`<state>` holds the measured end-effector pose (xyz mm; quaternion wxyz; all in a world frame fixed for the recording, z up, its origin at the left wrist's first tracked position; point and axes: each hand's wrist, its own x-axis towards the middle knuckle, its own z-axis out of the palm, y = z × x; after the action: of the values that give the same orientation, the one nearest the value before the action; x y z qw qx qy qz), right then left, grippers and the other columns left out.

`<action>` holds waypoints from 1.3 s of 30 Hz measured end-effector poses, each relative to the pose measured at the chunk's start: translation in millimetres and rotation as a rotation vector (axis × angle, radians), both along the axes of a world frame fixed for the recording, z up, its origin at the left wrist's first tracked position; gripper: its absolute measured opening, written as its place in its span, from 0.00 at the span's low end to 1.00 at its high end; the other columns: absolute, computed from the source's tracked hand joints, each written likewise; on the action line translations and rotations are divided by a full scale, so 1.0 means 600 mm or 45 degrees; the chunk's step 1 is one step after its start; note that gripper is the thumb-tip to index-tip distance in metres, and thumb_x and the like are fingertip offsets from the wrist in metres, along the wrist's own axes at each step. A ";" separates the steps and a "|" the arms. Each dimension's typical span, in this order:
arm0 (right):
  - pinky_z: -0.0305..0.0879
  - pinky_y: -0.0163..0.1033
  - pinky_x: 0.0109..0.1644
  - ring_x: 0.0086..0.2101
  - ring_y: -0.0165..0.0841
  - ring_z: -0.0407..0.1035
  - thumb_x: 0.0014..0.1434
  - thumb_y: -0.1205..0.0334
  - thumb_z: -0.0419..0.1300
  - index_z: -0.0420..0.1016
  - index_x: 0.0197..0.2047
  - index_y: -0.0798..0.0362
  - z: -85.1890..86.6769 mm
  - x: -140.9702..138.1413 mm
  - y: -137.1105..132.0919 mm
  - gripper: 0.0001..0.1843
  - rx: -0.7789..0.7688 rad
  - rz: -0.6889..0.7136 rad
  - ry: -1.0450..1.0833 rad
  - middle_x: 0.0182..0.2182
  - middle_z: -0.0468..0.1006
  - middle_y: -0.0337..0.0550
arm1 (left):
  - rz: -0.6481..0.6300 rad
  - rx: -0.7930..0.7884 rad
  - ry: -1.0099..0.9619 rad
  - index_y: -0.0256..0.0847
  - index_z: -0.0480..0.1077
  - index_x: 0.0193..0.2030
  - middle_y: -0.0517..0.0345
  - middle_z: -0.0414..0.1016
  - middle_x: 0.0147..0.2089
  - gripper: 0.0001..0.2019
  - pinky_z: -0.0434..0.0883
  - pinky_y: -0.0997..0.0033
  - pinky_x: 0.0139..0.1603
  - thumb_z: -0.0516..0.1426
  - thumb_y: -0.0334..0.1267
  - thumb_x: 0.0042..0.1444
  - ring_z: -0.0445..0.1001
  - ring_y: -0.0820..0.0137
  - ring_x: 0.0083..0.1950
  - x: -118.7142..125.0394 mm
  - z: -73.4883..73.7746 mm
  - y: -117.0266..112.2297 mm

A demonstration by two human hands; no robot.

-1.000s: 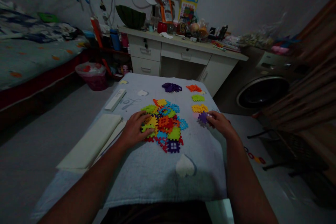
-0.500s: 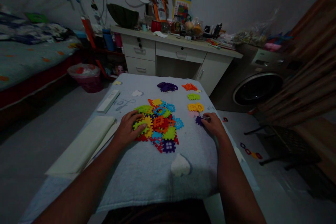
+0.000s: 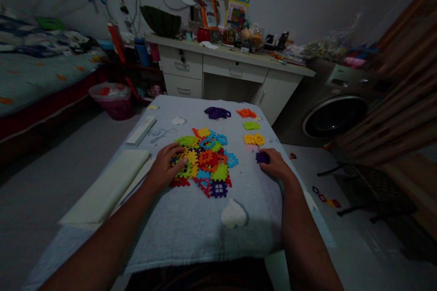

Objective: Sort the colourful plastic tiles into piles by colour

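Note:
A mixed pile of plastic interlocking building blocks (image 3: 206, 158) in red, yellow, green, blue, orange and purple lies on the cloth-covered table (image 3: 191, 223). My left hand (image 3: 166, 165) rests on the pile's left edge, thumb and fingers apart over green and yellow pieces. At the right side of the table my right hand (image 3: 276, 163) grips a purple building block (image 3: 262, 158) close to the cloth; its fingertips are partly hidden. Beyond that hand lie yellow blocks (image 3: 254, 139), a green block (image 3: 251, 125) and orange blocks (image 3: 246, 113). A purple group (image 3: 217, 112) sits at the far middle.
Along the table's left edge are a long white box (image 3: 141, 131) and a folded pale sheet (image 3: 105, 191). Behind the table stands a white desk (image 3: 235, 69) with clutter on top. A washing machine (image 3: 327, 100) is at right, a pink bin (image 3: 114, 102) at left.
The purple block in my right hand has turned and shifted slightly right, the fingers now behind it. My left thumb has moved slightly left and down on the pile.

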<state>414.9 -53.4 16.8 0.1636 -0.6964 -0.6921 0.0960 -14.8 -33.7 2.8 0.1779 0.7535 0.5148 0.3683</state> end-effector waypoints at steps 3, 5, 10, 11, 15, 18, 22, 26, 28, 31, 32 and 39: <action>0.61 0.45 0.54 0.49 0.42 0.65 0.46 0.66 0.61 0.74 0.54 0.49 -0.001 -0.001 -0.001 0.28 0.010 0.003 0.011 0.49 0.73 0.48 | -0.018 -0.006 0.001 0.43 0.72 0.51 0.47 0.68 0.61 0.22 0.62 0.44 0.67 0.53 0.56 0.60 0.66 0.54 0.64 0.001 0.003 -0.001; 0.60 0.45 0.55 0.49 0.42 0.65 0.46 0.68 0.60 0.73 0.53 0.49 -0.001 -0.001 0.000 0.28 0.028 0.005 0.028 0.49 0.73 0.47 | -0.020 -0.007 0.002 0.43 0.72 0.51 0.46 0.68 0.60 0.23 0.63 0.45 0.67 0.53 0.57 0.60 0.67 0.54 0.63 0.001 0.003 0.000; 0.60 0.47 0.56 0.50 0.42 0.65 0.45 0.69 0.60 0.73 0.53 0.50 0.000 -0.001 0.001 0.28 0.033 0.002 0.057 0.50 0.73 0.47 | -0.013 -0.004 0.018 0.41 0.72 0.51 0.46 0.68 0.61 0.23 0.62 0.46 0.67 0.53 0.56 0.60 0.66 0.55 0.64 0.000 -0.005 0.004; 0.60 0.47 0.57 0.50 0.42 0.65 0.45 0.69 0.60 0.73 0.53 0.51 0.001 -0.001 0.000 0.28 0.034 0.006 0.062 0.50 0.73 0.48 | -0.010 -0.005 0.026 0.41 0.72 0.52 0.46 0.68 0.61 0.23 0.62 0.46 0.67 0.53 0.56 0.60 0.66 0.55 0.64 0.000 -0.006 0.005; 0.60 0.47 0.58 0.50 0.41 0.66 0.47 0.66 0.62 0.73 0.51 0.51 0.008 -0.010 0.000 0.25 0.078 0.042 0.142 0.49 0.73 0.48 | 0.004 0.006 0.039 0.41 0.72 0.51 0.45 0.68 0.61 0.23 0.63 0.45 0.66 0.54 0.56 0.59 0.66 0.54 0.63 0.001 -0.009 0.007; 0.64 0.46 0.54 0.47 0.41 0.68 0.50 0.59 0.65 0.73 0.49 0.52 0.024 -0.034 0.011 0.22 0.117 0.113 0.253 0.47 0.74 0.48 | 0.019 0.021 0.041 0.40 0.72 0.51 0.45 0.68 0.60 0.23 0.63 0.46 0.66 0.54 0.55 0.59 0.66 0.54 0.63 0.003 -0.009 0.008; 0.65 0.42 0.47 0.41 0.37 0.69 0.52 0.53 0.67 0.74 0.44 0.52 0.060 -0.093 0.060 0.18 0.142 0.337 0.294 0.42 0.76 0.46 | 0.038 0.040 0.050 0.42 0.72 0.52 0.45 0.69 0.60 0.22 0.63 0.45 0.66 0.54 0.54 0.60 0.66 0.54 0.63 0.007 -0.006 0.007; 0.64 0.41 0.46 0.40 0.37 0.69 0.50 0.53 0.69 0.75 0.38 0.52 0.079 -0.155 0.150 0.15 0.204 0.397 0.243 0.39 0.77 0.45 | 0.052 0.042 0.052 0.42 0.72 0.52 0.45 0.69 0.60 0.21 0.64 0.45 0.65 0.54 0.53 0.60 0.67 0.54 0.63 0.009 -0.003 0.006; 0.64 0.41 0.46 0.40 0.36 0.69 0.52 0.54 0.67 0.75 0.37 0.52 0.074 -0.180 0.204 0.13 0.251 0.350 0.282 0.39 0.77 0.45 | 0.045 0.046 0.053 0.42 0.72 0.52 0.46 0.69 0.60 0.20 0.64 0.45 0.65 0.54 0.52 0.60 0.66 0.54 0.63 0.009 -0.004 0.006; 0.64 0.43 0.50 0.41 0.37 0.69 0.51 0.55 0.67 0.74 0.35 0.52 0.058 -0.213 0.281 0.12 0.340 0.213 0.304 0.37 0.76 0.43 | 0.042 0.052 0.045 0.43 0.72 0.52 0.47 0.69 0.60 0.20 0.64 0.46 0.65 0.54 0.52 0.60 0.66 0.55 0.63 0.009 -0.007 0.007; 0.63 0.43 0.51 0.42 0.37 0.68 0.50 0.56 0.67 0.73 0.36 0.52 0.052 -0.223 0.304 0.12 0.361 0.163 0.308 0.37 0.76 0.43 | 0.046 0.052 0.039 0.43 0.72 0.52 0.47 0.70 0.60 0.20 0.64 0.46 0.65 0.54 0.52 0.60 0.66 0.55 0.63 0.009 -0.008 0.007; 0.63 0.42 0.53 0.45 0.38 0.66 0.50 0.61 0.63 0.71 0.35 0.53 0.032 -0.275 0.409 0.08 0.400 -0.029 0.405 0.40 0.73 0.47 | 0.066 0.037 0.020 0.42 0.73 0.51 0.46 0.71 0.59 0.19 0.66 0.47 0.64 0.54 0.51 0.61 0.67 0.55 0.61 0.012 -0.001 0.005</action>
<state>249.9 191.8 35.9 0.3784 -0.6463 -0.6560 0.0938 -7.9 -31.0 1.9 0.1532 0.7454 0.5300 0.3742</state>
